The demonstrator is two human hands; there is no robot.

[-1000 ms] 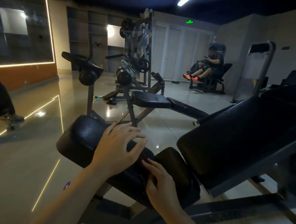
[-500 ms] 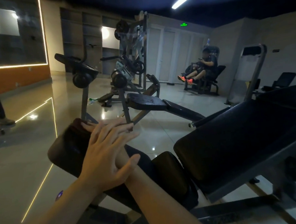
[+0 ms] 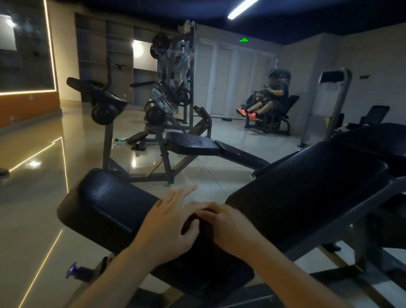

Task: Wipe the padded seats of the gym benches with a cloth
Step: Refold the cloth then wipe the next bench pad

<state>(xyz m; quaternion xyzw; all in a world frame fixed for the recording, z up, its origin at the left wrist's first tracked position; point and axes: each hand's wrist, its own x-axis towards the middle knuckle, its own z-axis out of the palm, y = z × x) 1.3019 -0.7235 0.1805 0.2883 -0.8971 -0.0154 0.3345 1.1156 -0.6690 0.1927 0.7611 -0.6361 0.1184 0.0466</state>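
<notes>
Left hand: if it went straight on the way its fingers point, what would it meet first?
Nothing close: the left hand points past the far edge of the black pad, over bare floor. Beyond lies the next bench, though depth is unclear.

Seat pad [image 3: 108,207] free leftward — backrest pad [image 3: 307,193] crowds right.
</notes>
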